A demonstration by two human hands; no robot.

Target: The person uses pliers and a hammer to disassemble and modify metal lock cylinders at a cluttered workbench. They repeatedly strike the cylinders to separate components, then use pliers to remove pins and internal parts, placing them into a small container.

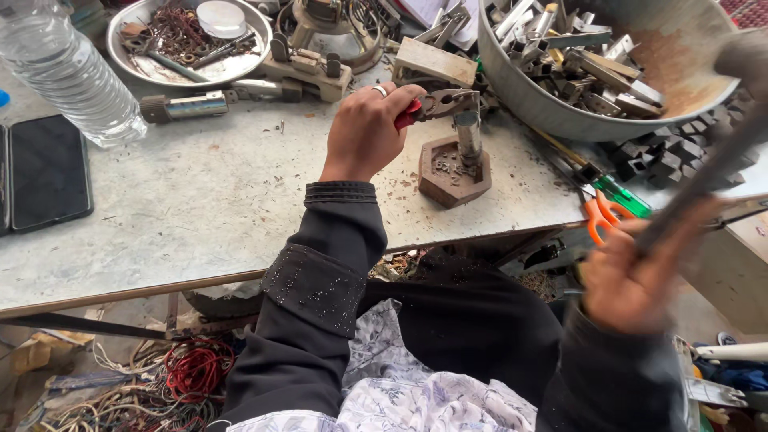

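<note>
Your left hand [364, 132] grips red-handled steel pliers [436, 104], whose jaws close on a short upright metal cylinder [468, 132] standing on a rusty hexagonal iron block [448, 180]. Your right hand [632, 276], blurred, holds a dark hammer [720, 136] raised above the grey worktable [200, 200]. A large grey metal bowl of scrap fittings [680, 56] sits behind; orange-handled scissors [600, 212] lie just beside the right hand.

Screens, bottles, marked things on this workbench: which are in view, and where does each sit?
Phone: far left of the table, flat, dark rectangular screen, switched off.
Plastic bottle: top left, clear, ribbed, no label showing.
Hexagonal metal weight: mid-table below the pliers, rusty brown, raised markings on top.
</note>
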